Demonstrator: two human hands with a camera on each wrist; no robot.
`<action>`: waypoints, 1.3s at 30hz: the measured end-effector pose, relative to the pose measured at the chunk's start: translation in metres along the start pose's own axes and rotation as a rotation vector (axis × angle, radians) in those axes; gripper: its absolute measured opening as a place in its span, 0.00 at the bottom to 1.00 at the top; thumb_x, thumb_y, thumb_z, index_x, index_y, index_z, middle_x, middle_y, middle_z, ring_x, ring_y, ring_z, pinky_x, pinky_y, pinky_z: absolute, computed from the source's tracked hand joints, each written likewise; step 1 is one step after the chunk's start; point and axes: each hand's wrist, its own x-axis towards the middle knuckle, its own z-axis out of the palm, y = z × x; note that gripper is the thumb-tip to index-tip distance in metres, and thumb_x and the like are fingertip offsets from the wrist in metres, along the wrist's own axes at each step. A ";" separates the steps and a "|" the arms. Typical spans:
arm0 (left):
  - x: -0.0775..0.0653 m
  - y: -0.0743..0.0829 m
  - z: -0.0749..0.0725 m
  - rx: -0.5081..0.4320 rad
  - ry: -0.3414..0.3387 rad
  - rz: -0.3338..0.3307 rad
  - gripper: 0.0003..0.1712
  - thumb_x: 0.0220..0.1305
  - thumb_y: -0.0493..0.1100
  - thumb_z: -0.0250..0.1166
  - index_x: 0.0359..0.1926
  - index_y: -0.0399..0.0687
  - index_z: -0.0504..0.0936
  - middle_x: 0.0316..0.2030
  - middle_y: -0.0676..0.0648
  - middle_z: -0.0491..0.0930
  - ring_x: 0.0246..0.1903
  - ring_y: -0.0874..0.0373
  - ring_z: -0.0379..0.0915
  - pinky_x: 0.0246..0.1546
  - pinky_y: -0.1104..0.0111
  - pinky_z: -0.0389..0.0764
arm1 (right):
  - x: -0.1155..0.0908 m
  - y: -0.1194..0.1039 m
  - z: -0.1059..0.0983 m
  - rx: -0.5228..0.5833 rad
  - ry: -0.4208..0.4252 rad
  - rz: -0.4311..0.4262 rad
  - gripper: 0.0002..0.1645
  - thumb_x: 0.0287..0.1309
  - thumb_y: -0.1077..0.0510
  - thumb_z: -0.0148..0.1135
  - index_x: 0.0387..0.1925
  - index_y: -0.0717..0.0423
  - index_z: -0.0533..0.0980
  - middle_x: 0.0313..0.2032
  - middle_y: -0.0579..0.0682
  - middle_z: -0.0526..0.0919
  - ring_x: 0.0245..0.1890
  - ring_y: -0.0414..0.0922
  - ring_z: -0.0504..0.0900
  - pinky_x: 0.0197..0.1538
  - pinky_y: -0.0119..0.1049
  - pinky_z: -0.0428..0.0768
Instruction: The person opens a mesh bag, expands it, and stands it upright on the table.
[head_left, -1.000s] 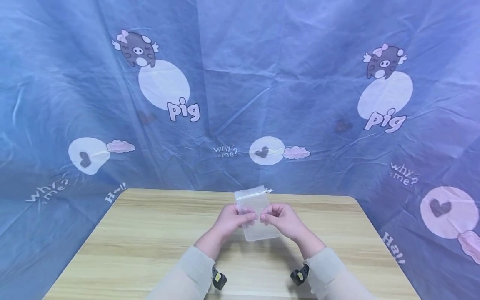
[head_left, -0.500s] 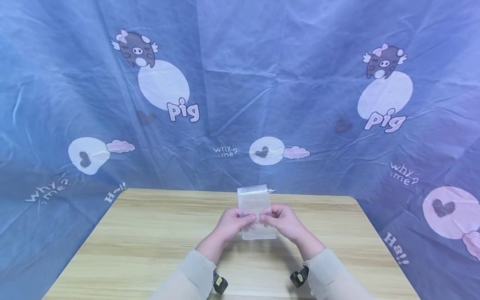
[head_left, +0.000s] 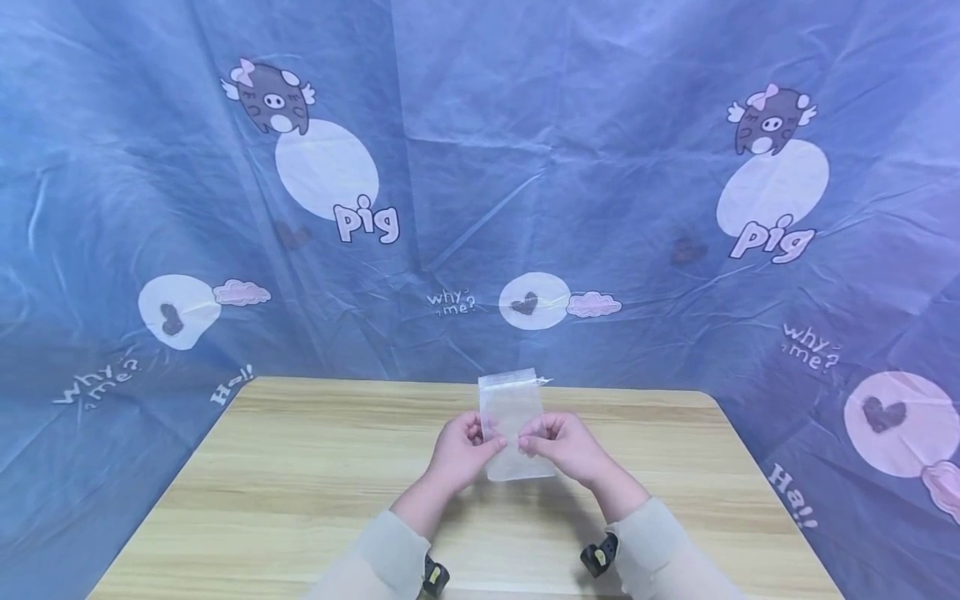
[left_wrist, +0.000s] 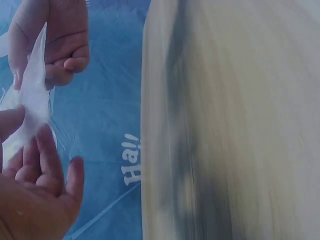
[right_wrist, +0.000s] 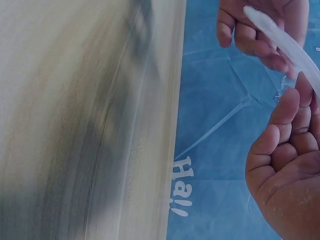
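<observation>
A sheer white drawstring pouch is held up over the table, its gathered top edge upward and a short cord sticking out at the upper right. My left hand pinches its left edge, thumb in front. On the opposite side my right hand pinches the pouch, with the thumb in front and fingertips showing faintly through the fabric. Seen edge-on in the left wrist view, the pouch runs between both hands. In the right wrist view, the pouch bends as a thin white strip, and the right hand's lower fingers curl loosely.
A light wood-grain table lies beneath the hands. Blue printed cloth hangs behind it and along both sides. Each wrist wears a small black camera, such as the left wrist camera.
The pouch, tilted a second ago, stands nearly upright and has shifted slightly right. My left hand's fingers have slid outward toward its left edge. The right hand has barely moved.
</observation>
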 end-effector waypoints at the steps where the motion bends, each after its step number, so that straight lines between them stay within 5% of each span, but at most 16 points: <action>1: -0.001 0.000 -0.001 0.001 0.027 0.001 0.18 0.60 0.32 0.75 0.49 0.32 0.80 0.36 0.46 0.85 0.34 0.60 0.78 0.37 0.73 0.82 | 0.000 0.000 0.000 -0.001 0.000 -0.001 0.08 0.64 0.68 0.66 0.39 0.75 0.81 0.31 0.49 0.87 0.32 0.37 0.83 0.42 0.33 0.82; 5: -0.003 0.000 -0.004 0.046 0.126 0.037 0.25 0.59 0.32 0.77 0.54 0.37 0.75 0.45 0.43 0.81 0.34 0.59 0.77 0.36 0.71 0.81 | 0.000 0.000 -0.002 0.005 0.003 0.000 0.09 0.64 0.68 0.66 0.39 0.76 0.81 0.30 0.47 0.86 0.32 0.37 0.83 0.41 0.33 0.82; 9: -0.006 0.003 -0.005 0.215 0.163 0.184 0.20 0.60 0.34 0.77 0.51 0.44 0.81 0.51 0.48 0.78 0.36 0.58 0.77 0.40 0.65 0.81 | 0.000 -0.001 -0.002 0.008 0.008 0.014 0.09 0.64 0.69 0.66 0.39 0.77 0.81 0.31 0.52 0.86 0.32 0.37 0.83 0.41 0.32 0.81; 12: -0.008 0.008 -0.003 0.305 0.117 0.329 0.14 0.60 0.33 0.77 0.47 0.46 0.87 0.51 0.49 0.79 0.39 0.53 0.78 0.43 0.61 0.82 | -0.001 -0.002 -0.002 0.010 0.011 0.028 0.09 0.64 0.69 0.66 0.40 0.77 0.81 0.31 0.55 0.87 0.32 0.37 0.83 0.42 0.33 0.81; 15: -0.011 0.012 0.000 0.337 0.039 0.405 0.13 0.60 0.34 0.78 0.46 0.45 0.89 0.49 0.50 0.81 0.40 0.50 0.80 0.41 0.61 0.84 | -0.001 -0.003 -0.001 0.023 0.004 0.024 0.10 0.64 0.69 0.66 0.41 0.77 0.81 0.32 0.55 0.87 0.33 0.37 0.83 0.42 0.33 0.81; 19: -0.013 0.015 0.003 0.369 -0.025 0.405 0.14 0.59 0.38 0.80 0.46 0.45 0.90 0.47 0.52 0.85 0.40 0.53 0.81 0.41 0.61 0.84 | -0.001 -0.003 0.001 0.063 -0.021 0.006 0.11 0.63 0.70 0.66 0.41 0.79 0.79 0.32 0.52 0.88 0.33 0.38 0.85 0.43 0.32 0.83; 26: -0.015 0.015 0.004 0.413 -0.042 0.393 0.14 0.56 0.42 0.82 0.42 0.47 0.89 0.41 0.55 0.88 0.40 0.59 0.80 0.44 0.65 0.82 | -0.001 -0.003 0.003 0.114 -0.044 0.009 0.12 0.63 0.70 0.65 0.40 0.80 0.75 0.30 0.43 0.88 0.31 0.37 0.86 0.42 0.31 0.84; 39: -0.015 0.016 0.007 0.441 -0.052 0.328 0.03 0.63 0.39 0.77 0.38 0.48 0.91 0.34 0.55 0.89 0.35 0.64 0.81 0.38 0.70 0.83 | -0.001 -0.008 0.003 0.117 -0.031 0.045 0.13 0.64 0.69 0.65 0.42 0.80 0.75 0.33 0.56 0.90 0.34 0.38 0.87 0.44 0.32 0.83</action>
